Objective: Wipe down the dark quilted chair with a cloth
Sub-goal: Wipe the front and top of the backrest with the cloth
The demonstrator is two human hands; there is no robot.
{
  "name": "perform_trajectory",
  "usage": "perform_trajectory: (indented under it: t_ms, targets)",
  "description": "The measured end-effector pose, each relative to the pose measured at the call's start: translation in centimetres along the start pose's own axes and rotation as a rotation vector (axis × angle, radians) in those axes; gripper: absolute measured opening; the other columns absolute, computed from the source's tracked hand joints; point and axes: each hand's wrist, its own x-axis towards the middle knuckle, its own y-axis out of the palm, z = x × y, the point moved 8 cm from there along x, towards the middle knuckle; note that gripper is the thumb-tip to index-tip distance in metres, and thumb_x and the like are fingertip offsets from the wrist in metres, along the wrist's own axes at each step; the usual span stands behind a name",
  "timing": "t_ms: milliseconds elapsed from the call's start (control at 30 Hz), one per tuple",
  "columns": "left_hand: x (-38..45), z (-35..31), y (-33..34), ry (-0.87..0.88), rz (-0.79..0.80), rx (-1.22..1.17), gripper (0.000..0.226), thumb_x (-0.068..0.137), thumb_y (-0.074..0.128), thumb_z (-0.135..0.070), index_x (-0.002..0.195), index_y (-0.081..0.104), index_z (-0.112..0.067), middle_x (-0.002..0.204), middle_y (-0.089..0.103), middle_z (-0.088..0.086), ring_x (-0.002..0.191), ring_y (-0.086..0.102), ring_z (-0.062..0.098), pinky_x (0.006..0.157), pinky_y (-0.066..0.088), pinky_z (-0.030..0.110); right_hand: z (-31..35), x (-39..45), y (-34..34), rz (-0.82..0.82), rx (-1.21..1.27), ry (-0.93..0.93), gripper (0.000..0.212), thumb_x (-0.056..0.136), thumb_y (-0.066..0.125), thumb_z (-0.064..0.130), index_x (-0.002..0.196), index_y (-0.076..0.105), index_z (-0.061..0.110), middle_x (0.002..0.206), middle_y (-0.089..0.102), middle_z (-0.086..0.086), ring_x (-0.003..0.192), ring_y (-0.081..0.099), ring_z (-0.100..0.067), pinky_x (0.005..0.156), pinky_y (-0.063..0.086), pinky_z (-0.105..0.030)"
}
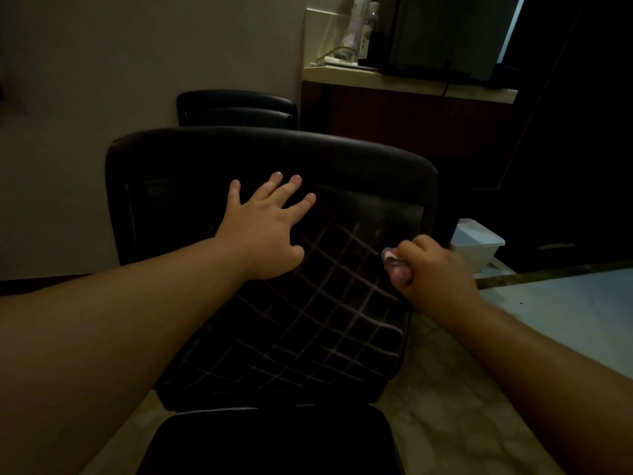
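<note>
Black chair (308, 320) quilted in a pale grid; pinkish cloth (390, 258); white tub (478, 243)

I am in a dim room of a home, a dining corner by the look of it. Dark padded chairs (236, 108) stand against a plain wall, a pale table (565, 310) sits at my right, the floor (445, 399) is marbled tile, and a sideboard (407, 84) carries a dark screen (445, 36) and bottles (359, 25).

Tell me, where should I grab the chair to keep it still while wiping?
Probably the chair by its padded top edge, coming from above. That rim is rounded, sticks up free and fits curled fingers. For now the left hand only lies flat against the backrest.
</note>
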Motion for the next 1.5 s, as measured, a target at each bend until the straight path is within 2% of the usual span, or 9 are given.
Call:
perform_trajectory:
  t_ms: [133,267,533,733,867,1000,1133,1267,1500]
  targets:
    - [0.2,-0.1,0.1,-0.004,-0.004,-0.004,0.088,0.091,0.051,-0.051,0.161,-0.001,-0.042,0.170,-0.017,-0.006,0.155,-0.020,0.018,0.120,-0.007,0.067,0.4,0.6,0.1,0.059,-0.081,-0.050,0.021,0.093,0.041,0.039,0.087,0.055,0.023,0.083,0.050,0.003,0.055,0.043,-0.012,0.046,0.037,-0.025]
    - [0.1,0.0,0.0,-0.003,0.003,-0.011,0.087,0.091,0.052,-0.050,0.161,0.000,-0.042,0.170,-0.016,-0.005,0.155,-0.020,0.018,0.120,-0.006,0.067,0.2,4.0,-1.8,-0.039,-0.023,0.141,0.014,0.092,0.050,0.036,0.089,0.050,0.022,0.086,0.046,0.003,0.061,0.048,-0.017,0.053,0.042,-0.030]
    - [0.1,-0.2,0.1,0.020,0.002,-0.010,0.087,0.092,0.051,-0.052,0.161,0.000,-0.043,0.170,-0.017,-0.005,0.155,-0.020,0.019,0.120,-0.008,0.068,0.8,1.7,-0.1,0.075,-0.081,-0.149,0.025,0.094,0.043,0.041,0.087,0.059,0.023,0.084,0.051,0.003,0.054,0.044,-0.010,0.046,0.039,-0.024]
    - [0.2,0.2,0.2,0.016,0.004,-0.014,0.086,0.092,0.051,-0.052,0.161,0.001,-0.044,0.170,-0.016,-0.006,0.155,-0.020,0.018,0.120,-0.008,0.067,1.3,5.6,-1.7,-0.033,-0.117,-0.006,0.012,0.095,0.049,0.034,0.092,0.054,0.024,0.085,0.046,0.003,0.057,0.044,-0.013,0.049,0.040,-0.026]
    - [0.0,0.1,0.1,0.021,0.007,-0.017,0.086,0.091,0.052,-0.051,0.161,0.001,-0.044,0.170,-0.016,-0.007,0.155,-0.021,0.017,0.121,-0.008,0.066,1.3,3.6,-0.9,-0.026,-0.049,-0.122,0.022,0.099,0.046,0.038,0.089,0.057,0.022,0.085,0.050,0.001,0.056,0.044,-0.013,0.048,0.037,-0.025]
    - [0.3,-0.2,0.2,0.010,0.003,-0.021,0.087,0.090,0.051,-0.051,0.161,0.000,-0.044,0.170,-0.017,-0.006,0.155,-0.021,0.018,0.120,-0.009,0.067,1.6,2.4,0.3,0.108,-0.128,-0.251,0.035,0.096,0.037,0.045,0.091,0.062,0.021,0.084,0.049,0.002,0.054,0.043,-0.011,0.046,0.041,-0.027]
    - [0.3,-0.1,0.3,0.012,0.009,-0.008,0.089,0.090,0.052,-0.052,0.161,-0.002,-0.043,0.170,-0.018,-0.006,0.155,-0.022,0.019,0.120,-0.008,0.068,2.5,5.2,-1.3,0.063,-0.261,-0.262,0.022,0.090,0.061,0.040,0.100,0.059,0.022,0.093,0.053,-0.004,0.061,0.046,-0.014,0.051,0.038,-0.028]
    - [0.1,0.2,0.3,0.018,0.006,-0.003,0.090,0.090,0.052,-0.052,0.160,-0.003,-0.043,0.170,-0.019,-0.005,0.155,-0.022,0.019,0.120,-0.008,0.068,3.0,5.9,-1.8,-0.029,-0.193,-0.210,0.023,0.096,0.052,0.040,0.100,0.062,0.019,0.099,0.055,-0.007,0.065,0.048,-0.016,0.054,0.039,-0.029]
    - [0.2,-0.1,0.4,0.022,0.003,-0.006,0.091,0.089,0.052,-0.052,0.160,-0.004,-0.043,0.169,-0.020,-0.006,0.154,-0.024,0.019,0.120,-0.009,0.067,2.9,3.3,-0.4,0.177,-0.324,-0.329,0.025,0.094,0.051,0.042,0.117,0.061,0.037,0.111,0.056,0.001,0.091,0.055,-0.021,0.074,0.039,-0.036]
